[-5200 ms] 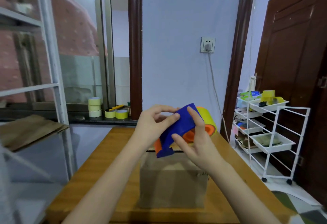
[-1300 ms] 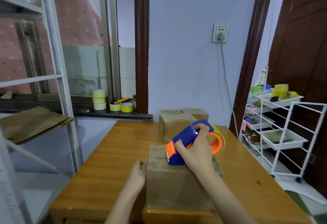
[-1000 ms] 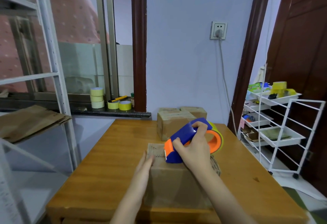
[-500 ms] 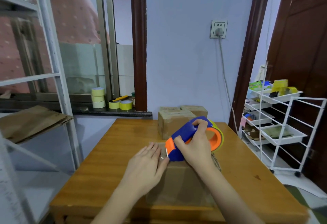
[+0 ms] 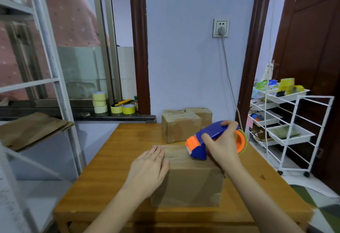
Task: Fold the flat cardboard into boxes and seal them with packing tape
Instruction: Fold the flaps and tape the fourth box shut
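A folded cardboard box [image 5: 191,181] stands near the front of the wooden table [image 5: 110,159]. My left hand [image 5: 149,168] lies flat on the left part of the box's top, fingers straight. My right hand [image 5: 222,144] grips a blue and orange tape dispenser [image 5: 200,144] loaded with a yellow-green roll. The dispenser's front end rests on the box's top, right of the middle. Two finished boxes [image 5: 180,127] stand at the table's far edge.
Flat cardboard sheets [image 5: 31,129] lie on a metal shelf at the left. Several tape rolls [image 5: 100,103] sit on the window sill. A white wheeled rack [image 5: 294,126] with trays stands at the right, beside a dark door.
My left hand climbed from the box's left side onto its top. The dispenser slid to the right along the top, away from the left hand.
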A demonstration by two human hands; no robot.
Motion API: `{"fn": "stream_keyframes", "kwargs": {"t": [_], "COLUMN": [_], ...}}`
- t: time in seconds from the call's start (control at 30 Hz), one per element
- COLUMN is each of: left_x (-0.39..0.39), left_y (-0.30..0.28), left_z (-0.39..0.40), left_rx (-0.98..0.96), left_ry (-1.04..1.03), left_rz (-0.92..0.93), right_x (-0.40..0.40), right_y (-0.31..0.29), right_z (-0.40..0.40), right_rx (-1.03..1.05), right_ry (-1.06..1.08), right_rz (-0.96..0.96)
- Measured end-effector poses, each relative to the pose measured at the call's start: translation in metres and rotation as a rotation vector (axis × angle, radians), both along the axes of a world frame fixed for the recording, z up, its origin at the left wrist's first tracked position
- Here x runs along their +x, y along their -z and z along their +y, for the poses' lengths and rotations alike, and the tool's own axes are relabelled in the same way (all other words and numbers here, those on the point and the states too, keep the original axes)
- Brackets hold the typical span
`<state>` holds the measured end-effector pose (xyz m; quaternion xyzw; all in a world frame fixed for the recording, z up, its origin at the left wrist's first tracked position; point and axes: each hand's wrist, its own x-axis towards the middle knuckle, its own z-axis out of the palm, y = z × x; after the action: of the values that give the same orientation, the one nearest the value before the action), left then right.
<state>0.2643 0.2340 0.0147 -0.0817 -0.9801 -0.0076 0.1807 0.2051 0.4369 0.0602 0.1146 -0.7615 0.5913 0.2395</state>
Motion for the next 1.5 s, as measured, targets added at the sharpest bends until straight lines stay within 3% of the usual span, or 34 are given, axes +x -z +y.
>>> {"fn": "stream_keyframes", "kwargs": {"t": [0.1, 0.33, 0.47, 0.6, 0.97, 1.3, 1.5], "left_x": [0.0, -0.006, -0.011, -0.014, -0.014, -0.013, -0.013], "left_y": [-0.001, -0.017, -0.019, -0.01, -0.018, -0.022, -0.021], "left_z": [0.003, 0.013, 0.035, 0.04, 0.004, 0.008, 0.008], "left_rx": [-0.008, -0.041, 0.03, 0.013, 0.047, 0.014, 0.022], "left_ry": [0.003, -0.026, 0.065, 0.161, 0.081, 0.044, 0.061], "left_rz": [-0.02, 0.023, -0.007, -0.096, -0.214, -0.262, -0.258], "right_x": [-0.003, -0.008, -0.006, -0.008, -0.017, -0.018, -0.016], "right_y": [0.003, -0.012, -0.017, -0.011, -0.002, 0.005, -0.007], "right_z": [0.014, -0.01, -0.017, -0.015, -0.043, -0.017, 0.008], "right_rx": [0.072, 0.736, 0.853, 0.804, 0.609, 0.283, 0.091], "right_ry": [0.019, 0.087, 0.098, 0.105, 0.048, -0.069, -0.059], "right_rz": [0.002, 0.189, 0.252, 0.278, 0.239, 0.023, 0.011]}}
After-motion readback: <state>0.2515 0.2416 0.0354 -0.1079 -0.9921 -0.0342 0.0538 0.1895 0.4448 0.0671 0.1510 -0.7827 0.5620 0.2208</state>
